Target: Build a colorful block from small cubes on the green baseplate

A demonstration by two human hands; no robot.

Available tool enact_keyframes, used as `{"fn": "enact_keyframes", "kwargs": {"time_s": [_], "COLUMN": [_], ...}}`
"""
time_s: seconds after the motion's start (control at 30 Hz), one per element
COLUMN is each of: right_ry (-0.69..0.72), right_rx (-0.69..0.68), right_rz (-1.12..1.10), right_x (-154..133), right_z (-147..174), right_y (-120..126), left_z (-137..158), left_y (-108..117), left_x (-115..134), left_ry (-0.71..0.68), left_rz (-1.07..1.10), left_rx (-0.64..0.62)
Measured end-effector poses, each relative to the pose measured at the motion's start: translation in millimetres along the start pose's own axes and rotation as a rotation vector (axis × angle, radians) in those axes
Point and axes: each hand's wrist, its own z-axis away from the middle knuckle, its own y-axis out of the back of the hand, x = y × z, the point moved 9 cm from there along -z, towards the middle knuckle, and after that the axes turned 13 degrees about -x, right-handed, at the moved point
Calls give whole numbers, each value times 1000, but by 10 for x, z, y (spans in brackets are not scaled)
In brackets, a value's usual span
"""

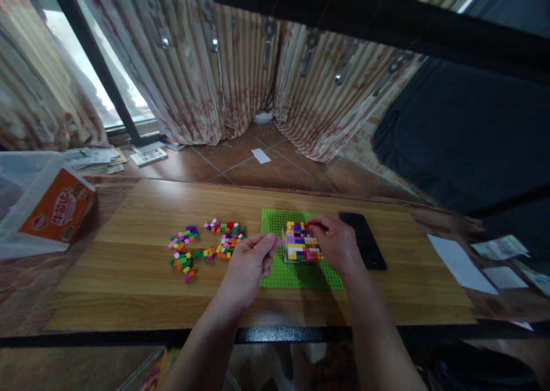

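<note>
A multicoloured block of small toy bricks (296, 239) stands on the green baseplate (279, 277). My left hand (252, 263) is at the block's left side, thumb and forefinger pinching a small pink toy brick (278, 241). Over the block's right part, my right hand (339, 243) has its fingers closed at the top surface. Red shows close to those fingertips, but whether they hold a brick or only touch the block is hidden. The right edge of the block is partly covered by this hand. Loose toy bricks (183, 239) of many colours lie left of the baseplate.
A black phone or tablet (364, 241) lies on the wooden table (129, 288), right of the baseplate. At the far left stands a clear plastic box (26, 208) with an orange label. Papers (462, 263) lie at the right, and striped curtains (223, 82) hang behind.
</note>
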Motion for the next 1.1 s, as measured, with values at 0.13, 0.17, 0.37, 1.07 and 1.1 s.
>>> {"fn": "enact_keyframes", "kwargs": {"time_s": [0.13,0.17,0.37,1.07,1.1], "right_ry": [49,55,61,-99,-99], "right_rx": [-11,-8,3,29,30], "right_rz": [6,3,-35,-385,-374], "right_x": [-55,-58,-45,342,345], "right_z": [-29,-34,-39,-61,-63], "right_y": [-23,-28,-46,-175,-173], "left_z": [4,5,1,-8,-11], "left_y": [0,2,1,-7,-6], "left_x": [4,6,3,-5,-9], "left_ry": [3,3,4,2,3], "left_rz": [-6,-7,-3,-4,-1], "left_rx": [5,9,1,-8,-10]}}
